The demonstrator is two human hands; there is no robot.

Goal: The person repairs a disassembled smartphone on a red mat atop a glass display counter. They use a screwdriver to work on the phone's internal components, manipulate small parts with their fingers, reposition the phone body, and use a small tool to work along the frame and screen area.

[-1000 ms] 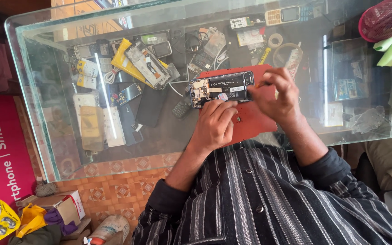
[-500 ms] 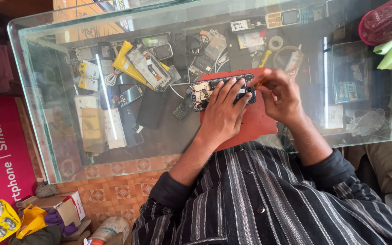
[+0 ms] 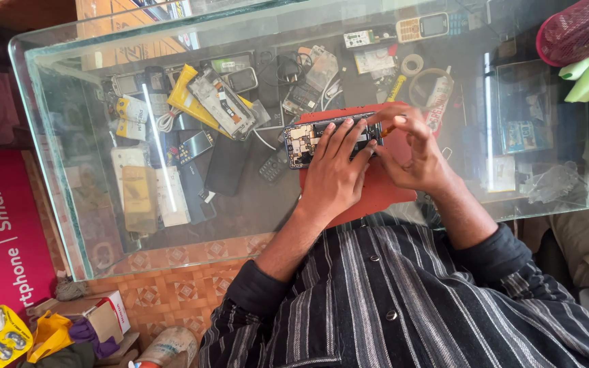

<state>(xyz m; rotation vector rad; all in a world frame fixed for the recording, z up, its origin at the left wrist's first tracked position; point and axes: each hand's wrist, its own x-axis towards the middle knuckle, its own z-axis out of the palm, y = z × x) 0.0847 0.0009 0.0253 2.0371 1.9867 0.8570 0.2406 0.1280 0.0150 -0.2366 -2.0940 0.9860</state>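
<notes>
The opened, back-off mobile phone with its bare circuit board and dark battery bay (image 3: 332, 140) lies flat on a red rectangular work mat (image 3: 383, 191), which sits on the top of a glass display counter (image 3: 56, 204); the phone's long side runs across the mat's far edge, its board end jutting past the mat toward the left of the view. The left hand (image 3: 332, 177) is laid over the phone's near edge, fingers spread and pressing down on the body, pinning it rather than gripping it; the right hand (image 3: 417, 153) is curled at the phone's right end, thumb and forefinger pinched around what looks like a thin yellow-tipped tool (image 3: 390, 127), though the tip itself is too small to make out.

To do this step well, I judge that the pinning hand should keep even pressure on the frame and stay off the exposed board; the pinching hand should work with short, level strokes, so the tip does not slip onto the components; the phone should stay wholly on the mat's grippy surface, since bare glass would let it slide.

Under the glass lie many old handsets, a yellow packet (image 3: 189, 102), coiled white cables and a roll of tape (image 3: 412, 65); a pink mesh basket (image 3: 574, 31) stands at the far right corner; the person's dark striped shirt (image 3: 403, 300) fills the near edge.
</notes>
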